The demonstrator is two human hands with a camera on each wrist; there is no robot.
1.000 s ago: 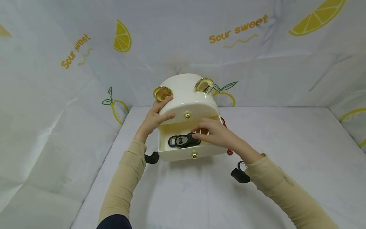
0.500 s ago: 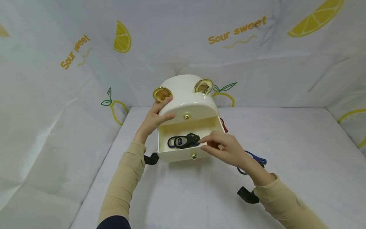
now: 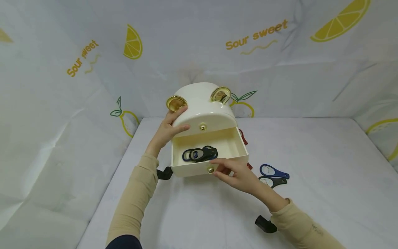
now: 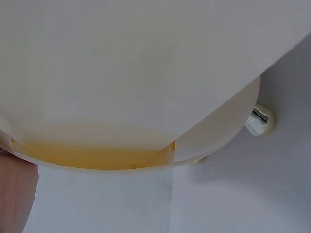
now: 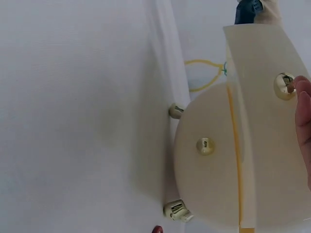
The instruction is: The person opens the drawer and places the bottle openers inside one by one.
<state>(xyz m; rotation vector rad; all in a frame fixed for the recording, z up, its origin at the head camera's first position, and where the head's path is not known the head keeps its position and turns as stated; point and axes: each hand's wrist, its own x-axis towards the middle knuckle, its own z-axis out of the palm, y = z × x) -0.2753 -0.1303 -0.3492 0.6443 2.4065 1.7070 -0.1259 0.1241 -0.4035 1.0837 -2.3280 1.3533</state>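
A white drawer box (image 3: 202, 97) with gold ears stands on the table, its lower drawer (image 3: 186, 169) pulled out. Several bottle openers (image 3: 199, 154), dark and blue-edged, lie overlapping in that drawer's left half. My left hand (image 3: 164, 133) rests on the box's left side, fingers reaching up by the gold ear and thumb straight across the front. My right hand (image 3: 234, 173) is at the lower drawer's gold knob (image 3: 210, 170), index finger above it and thumb just beside it, spread apart. In the right wrist view, the fingertips (image 5: 302, 87) overlap the knob's edge.
Right of the box, a blue paddle-shaped piece (image 3: 274, 171) and a dark one (image 3: 273, 181) lie on the white table (image 3: 199, 218). A red piece (image 3: 243, 137) shows behind the drawer's right side. A lemon-printed backdrop (image 3: 202, 45) rises behind.
My right hand has come out of the drawer and moved down to its knob, uncovering the blue and dark pieces on the table. The left hand has stayed on the box.
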